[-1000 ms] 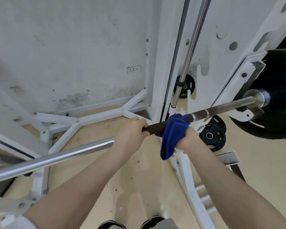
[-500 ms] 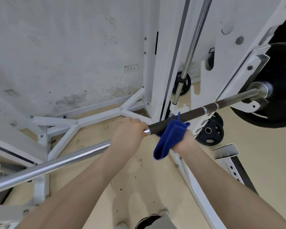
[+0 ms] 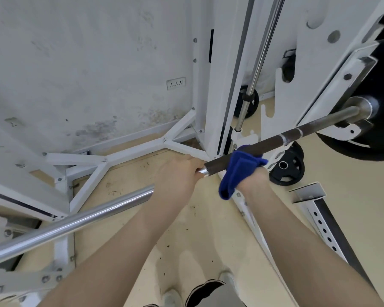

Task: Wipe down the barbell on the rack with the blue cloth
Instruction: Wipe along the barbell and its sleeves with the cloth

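The barbell (image 3: 80, 217) runs from lower left to upper right across the white rack (image 3: 220, 74), shiny steel on the left and dark knurled metal on the right. My left hand (image 3: 177, 176) grips the bar near its middle. Just to its right, my right hand (image 3: 252, 177) holds the blue cloth (image 3: 237, 171) wrapped around the dark part of the bar; the cloth hides most of the fingers and its loose end hangs down.
A big black weight plate (image 3: 381, 120) sits on the bar's right end. A smaller plate (image 3: 286, 168) stands on the beige floor behind the rack. A perforated post (image 3: 324, 222) lies at lower right. My shoes (image 3: 200, 293) show at the bottom.
My right hand and the cloth have slid a little along the dark bar; the view has shifted slightly. My left hand keeps its grip in the same spot.
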Demonstrator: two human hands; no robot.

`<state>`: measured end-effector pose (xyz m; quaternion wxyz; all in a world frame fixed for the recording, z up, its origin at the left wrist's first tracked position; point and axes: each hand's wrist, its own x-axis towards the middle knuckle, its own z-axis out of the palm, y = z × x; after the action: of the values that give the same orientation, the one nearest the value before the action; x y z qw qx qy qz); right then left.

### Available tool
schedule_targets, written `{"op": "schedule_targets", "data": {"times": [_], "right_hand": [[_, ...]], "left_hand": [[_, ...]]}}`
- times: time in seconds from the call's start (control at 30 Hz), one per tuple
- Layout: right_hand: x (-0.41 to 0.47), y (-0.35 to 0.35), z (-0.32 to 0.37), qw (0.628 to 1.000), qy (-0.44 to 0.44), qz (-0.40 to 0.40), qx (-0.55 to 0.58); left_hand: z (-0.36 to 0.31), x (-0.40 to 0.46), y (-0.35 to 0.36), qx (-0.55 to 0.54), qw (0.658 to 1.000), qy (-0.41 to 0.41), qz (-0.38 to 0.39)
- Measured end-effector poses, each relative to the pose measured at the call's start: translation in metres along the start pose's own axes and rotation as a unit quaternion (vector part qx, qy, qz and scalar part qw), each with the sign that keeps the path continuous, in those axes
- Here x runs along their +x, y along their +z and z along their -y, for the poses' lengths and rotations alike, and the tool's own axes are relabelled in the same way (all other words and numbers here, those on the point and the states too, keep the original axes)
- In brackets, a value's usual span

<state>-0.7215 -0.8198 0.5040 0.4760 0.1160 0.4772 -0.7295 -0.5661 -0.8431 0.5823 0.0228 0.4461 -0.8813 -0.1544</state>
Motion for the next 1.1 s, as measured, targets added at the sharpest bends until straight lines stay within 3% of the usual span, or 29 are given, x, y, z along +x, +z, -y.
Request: {"op": "schedule_targets", "data": {"times": [0.07, 0.13, 0.23, 0.3, 0.4, 0.57, 0.7, 0.77, 0.87, 0.97, 1.03, 1.1], "right_hand": [[-0.010, 0.011, -0.012, 0.994, 0.036, 0.069, 0.075], [-0.033, 0.021, -0.037, 0.986, 0.013, 0.157, 0.058], [-0.042, 0.020, -0.039, 0.969, 0.083, 0.225, 0.058], [-0.036, 0.012, -0.019, 0.968, 0.116, 0.209, 0.079], [-0.022, 0.003, 0.001, 0.972, 0.097, 0.178, 0.118], [-0.011, 0.004, -0.007, 0.968, 0.106, 0.163, 0.160], [-0.023, 0.001, -0.026, 0.971, 0.142, 0.175, -0.083], [-0.012, -0.008, -0.012, 0.971, 0.120, 0.163, -0.129], [0.028, -0.031, 0.038, 0.984, 0.025, 0.167, -0.053], [0.070, -0.047, 0.067, 0.970, 0.047, 0.214, 0.102], [0.045, -0.037, 0.062, 0.968, 0.087, 0.224, 0.066], [0.038, -0.032, 0.044, 0.981, 0.109, 0.158, -0.019]], "left_hand": [[-0.003, 0.002, -0.003, -0.005, 1.000, -0.017, 0.019], [-0.004, 0.004, -0.005, -0.006, 0.999, -0.031, 0.035], [-0.005, 0.002, -0.003, -0.020, 0.999, -0.031, 0.029], [-0.004, -0.001, -0.001, -0.045, 0.999, -0.026, -0.003], [-0.004, -0.006, 0.002, -0.039, 0.998, -0.022, -0.043], [-0.009, -0.010, 0.006, -0.032, 0.997, -0.036, -0.066], [-0.020, -0.009, 0.006, -0.008, 0.996, -0.059, -0.070], [-0.026, -0.010, 0.008, -0.045, 0.992, -0.061, -0.099], [-0.036, -0.009, 0.012, -0.090, 0.985, -0.056, -0.138], [-0.048, -0.001, 0.019, -0.096, 0.984, -0.038, -0.143], [-0.057, 0.008, 0.024, -0.093, 0.985, -0.022, -0.143], [-0.067, 0.019, 0.028, -0.078, 0.987, -0.012, -0.139]]}}
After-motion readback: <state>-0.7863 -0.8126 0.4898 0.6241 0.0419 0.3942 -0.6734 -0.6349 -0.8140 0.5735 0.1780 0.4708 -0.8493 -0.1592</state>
